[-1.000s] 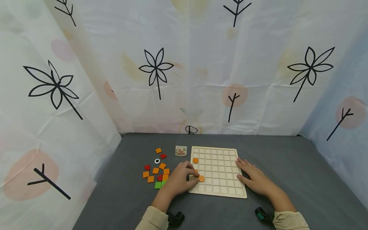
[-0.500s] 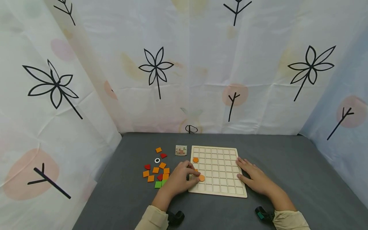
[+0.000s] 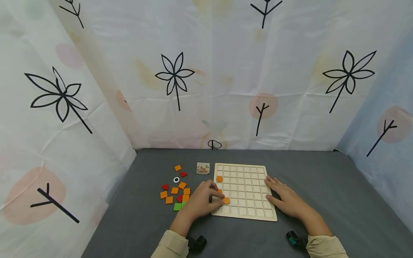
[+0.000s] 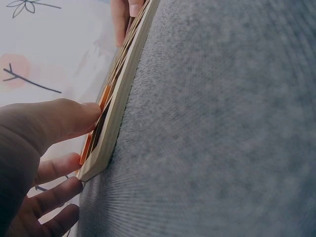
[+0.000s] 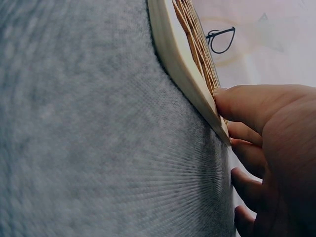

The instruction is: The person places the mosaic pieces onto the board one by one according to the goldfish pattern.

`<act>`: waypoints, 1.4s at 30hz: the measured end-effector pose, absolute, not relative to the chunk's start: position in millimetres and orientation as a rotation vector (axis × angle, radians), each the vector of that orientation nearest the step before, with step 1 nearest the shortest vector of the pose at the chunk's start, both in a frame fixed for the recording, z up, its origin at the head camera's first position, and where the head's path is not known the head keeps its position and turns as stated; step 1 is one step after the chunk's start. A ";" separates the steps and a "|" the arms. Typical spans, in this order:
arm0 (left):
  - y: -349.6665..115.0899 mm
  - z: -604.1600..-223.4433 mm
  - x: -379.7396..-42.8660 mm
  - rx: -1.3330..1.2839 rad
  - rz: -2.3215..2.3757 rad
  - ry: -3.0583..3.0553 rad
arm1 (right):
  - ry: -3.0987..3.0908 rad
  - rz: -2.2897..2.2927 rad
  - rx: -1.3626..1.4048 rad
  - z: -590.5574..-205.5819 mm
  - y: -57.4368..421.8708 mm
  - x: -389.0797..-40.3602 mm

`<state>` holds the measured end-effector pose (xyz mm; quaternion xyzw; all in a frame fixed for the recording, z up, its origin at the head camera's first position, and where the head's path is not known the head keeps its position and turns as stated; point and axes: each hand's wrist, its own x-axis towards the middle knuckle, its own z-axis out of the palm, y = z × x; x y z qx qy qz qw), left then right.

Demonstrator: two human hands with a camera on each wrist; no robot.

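A pale wooden grid board [image 3: 244,206] lies on the grey table. My left hand [image 3: 200,201] is over its left edge, with thumb and index fingertips at the left rim of a round orange disc [image 3: 227,201] and pinching it. In the left wrist view the thumb [image 4: 74,118] touches an orange piece [image 4: 104,97] in the board. Another orange disc [image 3: 219,178] lies in the left column, and one more is partly hidden behind the fingers. My right hand [image 3: 288,200] rests on the board's right edge, fingers extended; the right wrist view shows its thumb [image 5: 242,104] on the rim.
Left of the board lie several orange squares [image 3: 169,200], red pieces [image 3: 165,187], green squares [image 3: 177,206] and a white ring with a black centre [image 3: 176,180]. A small pattern card [image 3: 203,168] lies behind the left hand. Patterned cloth [image 3: 226,118] encloses the table.
The left index fingertip lifts slightly, then lowers again at the disc, which shifts very little. The right hand stays on the board's edge.
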<state>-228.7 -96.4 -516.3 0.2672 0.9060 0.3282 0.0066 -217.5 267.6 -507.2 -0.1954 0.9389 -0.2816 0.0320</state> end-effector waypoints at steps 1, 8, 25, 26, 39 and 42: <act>-96.6 -516.6 -229.0 0.835 1.032 2.834 | 2.890 -0.868 -0.599 -507.0 267.4 -217.5; -99.0 -518.9 -230.9 0.827 1.084 2.818 | 2.885 -0.869 -0.593 -506.2 266.9 -216.7; -103.4 -516.6 -232.6 0.839 1.174 2.783 | 2.881 -0.878 -0.598 -505.7 267.4 -217.4; -104.3 -516.5 -233.1 0.847 1.184 2.782 | 2.881 -0.878 -0.598 -505.6 267.4 -217.5; -149.4 -504.5 -246.5 0.588 1.262 2.949 | 2.892 -0.871 -0.601 -506.6 267.3 -217.5; -167.2 -502.8 -250.9 0.494 1.293 3.010 | 2.893 -0.871 -0.601 -506.2 267.0 -217.2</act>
